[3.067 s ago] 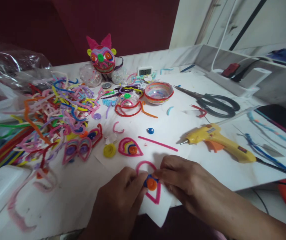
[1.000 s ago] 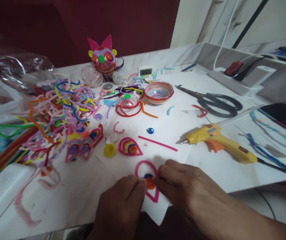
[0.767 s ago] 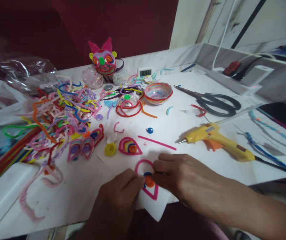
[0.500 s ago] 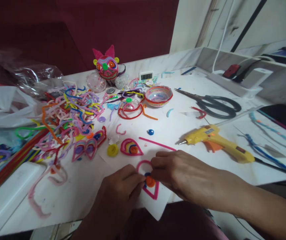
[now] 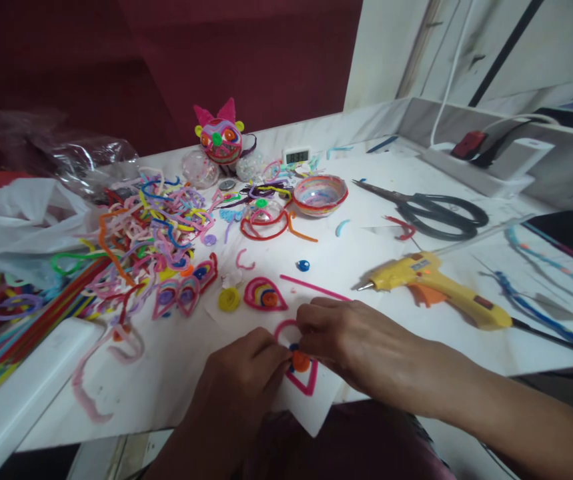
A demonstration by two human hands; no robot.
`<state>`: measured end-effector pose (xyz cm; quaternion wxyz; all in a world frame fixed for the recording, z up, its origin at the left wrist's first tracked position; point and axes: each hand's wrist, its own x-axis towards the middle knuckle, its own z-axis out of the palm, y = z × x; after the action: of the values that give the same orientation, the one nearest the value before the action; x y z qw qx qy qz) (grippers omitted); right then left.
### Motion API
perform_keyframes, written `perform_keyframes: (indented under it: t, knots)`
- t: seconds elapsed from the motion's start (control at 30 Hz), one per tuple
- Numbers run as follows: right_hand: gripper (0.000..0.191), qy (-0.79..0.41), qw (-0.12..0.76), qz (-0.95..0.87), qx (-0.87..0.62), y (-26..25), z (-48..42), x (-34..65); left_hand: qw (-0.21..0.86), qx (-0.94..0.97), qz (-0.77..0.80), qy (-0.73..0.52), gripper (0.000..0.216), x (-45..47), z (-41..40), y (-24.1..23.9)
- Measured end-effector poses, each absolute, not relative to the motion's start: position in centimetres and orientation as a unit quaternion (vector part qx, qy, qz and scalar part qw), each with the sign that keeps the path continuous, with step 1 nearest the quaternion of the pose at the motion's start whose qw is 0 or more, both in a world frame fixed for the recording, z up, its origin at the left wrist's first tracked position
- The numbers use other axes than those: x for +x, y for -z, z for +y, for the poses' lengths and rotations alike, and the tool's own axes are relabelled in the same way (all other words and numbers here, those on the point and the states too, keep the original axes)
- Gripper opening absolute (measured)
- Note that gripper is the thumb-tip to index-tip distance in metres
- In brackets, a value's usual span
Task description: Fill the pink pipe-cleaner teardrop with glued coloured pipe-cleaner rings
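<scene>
Close to the table's front edge, a pink pipe-cleaner teardrop (image 5: pixel 309 385) lies on a piece of white paper (image 5: pixel 316 417). Inside it sits an orange coil (image 5: pixel 301 362), with a blue pipe cleaner (image 5: pixel 294 347) curved round its upper left side. My left hand (image 5: pixel 243 373) pinches at the left of the blue pipe cleaner. From the right, my right hand (image 5: pixel 339 337) presses its closed fingers at the top of that same strip. The fingertips hide part of it. Just beyond is a similar teardrop (image 5: pixel 265 295) with yellow, blue and orange rings.
A yellow glue gun (image 5: pixel 431 287) lies to the right, with black-handled scissors (image 5: pixel 446 215) behind it. Tangled pipe cleaners (image 5: pixel 166 220) fill the left side. A colourful bowl (image 5: pixel 320 195) and a decorated round head (image 5: pixel 220 138) stand at the back.
The view has shifted slightly, so the things on the table appear a little further right. Both hands keep nearly the same place and grip at the blue pipe cleaner.
</scene>
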<state>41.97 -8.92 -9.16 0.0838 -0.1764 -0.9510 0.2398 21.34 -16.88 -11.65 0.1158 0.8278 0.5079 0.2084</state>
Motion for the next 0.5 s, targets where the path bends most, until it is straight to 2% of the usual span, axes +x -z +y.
perform_keyframes:
  t: [0.5]
  knots:
    - [0.027,-0.264,0.084,-0.953,-0.123,9.12,-8.38,42.58,0.098,0.842,0.487,-0.211,0.032,21.51,-16.45,10.90]
